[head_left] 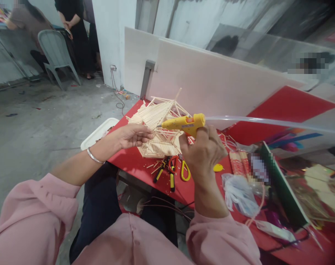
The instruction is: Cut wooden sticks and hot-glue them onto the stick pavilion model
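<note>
My right hand (204, 151) is wrapped round the grip of a yellow glue gun (181, 124), its nozzle pointing left. A long clear glue stick (247, 119) runs out of the gun's back end towards the right. My left hand (136, 135) has its fingers curled together close to the nozzle tip; what they pinch, if anything, I cannot make out. Behind and below both hands stands a model built of thin wooden sticks (157, 112), with a slatted roof, partly hidden by the hands and gun. Pliers (161, 170) and yellow-handled scissors (185, 171) lie in front of it.
The red table (139, 167) carries loose stick bits, a plastic bag (240, 193), stick packets (235, 163) and a green-edged box (283, 184) on the right. White boards (211, 81) lean behind. A white stool (92, 134) stands left. Two people and a chair (57, 51) are farther back.
</note>
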`<state>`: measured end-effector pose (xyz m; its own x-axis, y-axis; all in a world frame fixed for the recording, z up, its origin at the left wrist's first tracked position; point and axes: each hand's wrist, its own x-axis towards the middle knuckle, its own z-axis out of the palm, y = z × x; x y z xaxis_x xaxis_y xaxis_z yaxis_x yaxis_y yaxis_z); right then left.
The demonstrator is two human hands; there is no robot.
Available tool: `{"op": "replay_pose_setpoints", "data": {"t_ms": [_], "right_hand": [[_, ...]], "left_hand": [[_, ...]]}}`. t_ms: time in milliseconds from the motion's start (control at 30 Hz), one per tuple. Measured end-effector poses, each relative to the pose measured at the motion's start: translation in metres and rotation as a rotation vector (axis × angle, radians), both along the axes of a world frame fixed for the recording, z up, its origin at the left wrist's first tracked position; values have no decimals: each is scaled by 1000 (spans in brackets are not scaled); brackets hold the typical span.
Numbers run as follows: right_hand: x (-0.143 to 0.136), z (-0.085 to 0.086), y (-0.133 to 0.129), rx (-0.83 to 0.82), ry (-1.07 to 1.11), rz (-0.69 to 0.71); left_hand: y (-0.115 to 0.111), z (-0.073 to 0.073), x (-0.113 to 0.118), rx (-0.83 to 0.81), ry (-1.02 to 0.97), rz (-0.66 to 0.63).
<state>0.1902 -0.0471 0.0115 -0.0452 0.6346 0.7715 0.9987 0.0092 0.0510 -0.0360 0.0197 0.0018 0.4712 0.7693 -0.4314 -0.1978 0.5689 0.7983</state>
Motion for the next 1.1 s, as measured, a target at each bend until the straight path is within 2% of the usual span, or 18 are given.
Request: {"op": "replay_pose_setpoints", "data": {"t_ms": [333,1100], "right_hand": [[-1,1,0,53,-46,-12],[0,0,0,26,-39,-4]], "left_hand": [[-2,2,1,6,-23,-23],[-2,1,2,33,16,-19]]}}
